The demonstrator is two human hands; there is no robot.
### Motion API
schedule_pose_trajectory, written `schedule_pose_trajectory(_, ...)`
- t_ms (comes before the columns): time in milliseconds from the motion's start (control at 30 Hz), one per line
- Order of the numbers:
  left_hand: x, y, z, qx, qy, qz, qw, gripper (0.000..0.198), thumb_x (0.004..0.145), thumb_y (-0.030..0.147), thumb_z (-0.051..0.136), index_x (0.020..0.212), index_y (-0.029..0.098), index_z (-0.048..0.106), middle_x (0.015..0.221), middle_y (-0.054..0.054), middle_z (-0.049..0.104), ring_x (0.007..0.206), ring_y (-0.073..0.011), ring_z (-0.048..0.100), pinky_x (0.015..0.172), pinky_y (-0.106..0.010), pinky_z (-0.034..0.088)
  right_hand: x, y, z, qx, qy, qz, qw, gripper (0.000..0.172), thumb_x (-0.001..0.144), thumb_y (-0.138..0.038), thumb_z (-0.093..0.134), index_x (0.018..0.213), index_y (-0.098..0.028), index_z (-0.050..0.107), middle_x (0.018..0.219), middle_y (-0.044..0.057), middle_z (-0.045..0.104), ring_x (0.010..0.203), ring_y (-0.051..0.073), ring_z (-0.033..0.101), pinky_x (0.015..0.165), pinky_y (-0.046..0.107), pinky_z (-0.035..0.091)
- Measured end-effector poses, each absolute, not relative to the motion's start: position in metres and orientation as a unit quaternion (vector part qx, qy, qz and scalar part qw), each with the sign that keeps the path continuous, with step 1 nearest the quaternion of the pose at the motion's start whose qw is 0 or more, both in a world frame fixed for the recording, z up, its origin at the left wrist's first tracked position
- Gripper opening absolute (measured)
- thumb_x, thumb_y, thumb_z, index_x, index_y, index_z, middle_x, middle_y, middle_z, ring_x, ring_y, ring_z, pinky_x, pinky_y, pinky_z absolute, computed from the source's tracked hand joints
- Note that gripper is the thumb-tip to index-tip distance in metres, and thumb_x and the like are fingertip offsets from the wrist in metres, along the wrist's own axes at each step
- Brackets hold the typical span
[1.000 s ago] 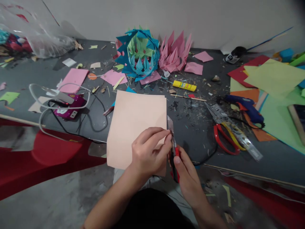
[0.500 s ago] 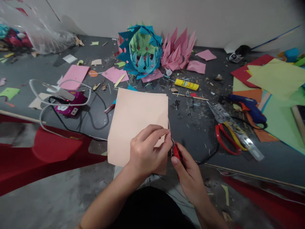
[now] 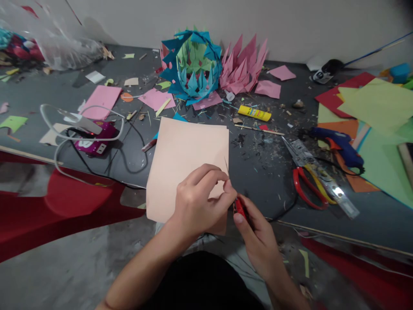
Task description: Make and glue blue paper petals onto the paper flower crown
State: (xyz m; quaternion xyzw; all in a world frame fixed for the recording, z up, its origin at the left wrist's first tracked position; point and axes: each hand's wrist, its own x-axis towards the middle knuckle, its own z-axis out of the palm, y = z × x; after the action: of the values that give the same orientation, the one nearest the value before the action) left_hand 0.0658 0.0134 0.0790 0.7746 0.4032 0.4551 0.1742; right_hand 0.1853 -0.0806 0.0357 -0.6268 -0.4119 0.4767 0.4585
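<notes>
A stack of pale peach paper sheets [image 3: 190,150] overhangs the near edge of the table in front of me. Over its lower right part, my left hand [image 3: 201,196] has thumb and forefinger pinched together on a thin pointed sliver [image 3: 226,164], which sticks up along the paper's right edge. I cannot make out what the sliver is. My right hand [image 3: 258,234] is closed around a red-handled tool [image 3: 239,209], its upper end close to my left fingertips. Fingers hide most of this tool, so its kind does not show.
Right of me lie scissors [image 3: 308,189], a clear ruler [image 3: 338,193], a blue glue gun [image 3: 338,140] and coloured paper [image 3: 380,142]. Behind the stack are a yellow glue stick [image 3: 254,113], a blue folded-paper ring [image 3: 172,88] and pink folded spikes [image 3: 243,71]. A purple power block [image 3: 100,133] with cables sits left.
My left fingertips have shifted slightly down and right, closer to the red-handled tool. The sliver now leans left over the paper's edge. The whole view has moved slightly.
</notes>
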Motion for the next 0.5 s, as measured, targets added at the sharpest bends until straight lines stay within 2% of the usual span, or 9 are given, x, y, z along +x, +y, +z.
schedule_pose_trajectory(233,0.068,0.013,0.084,0.743,0.42,0.461,0.244,0.01,0.071,0.007,0.053,0.07,0.016,0.057,0.069,0.0,0.06,0.06,-0.0079,0.054,0.05,-0.018,0.048,0.182,-0.082,0.043,-0.605,-0.353,0.537,0.47,0.036,0.084,-0.043,0.052,0.116,-0.027,0.061,0.121,0.006,0.06,0.114,0.023,0.054,0.094,0.036,0.045)
schedule_pose_trajectory(500,0.069,0.013,0.087,0.7,0.439,0.461,0.324,0.01,0.068,0.006,0.053,0.068,0.015,0.057,0.067,0.0,0.058,0.058,-0.0072,0.054,0.047,-0.016,0.049,0.182,-0.089,0.033,-0.621,-0.247,0.571,0.478,0.038,0.077,-0.052,0.059,0.103,-0.025,0.068,0.098,0.006,0.07,0.099,0.023,0.061,0.086,0.035,0.05)
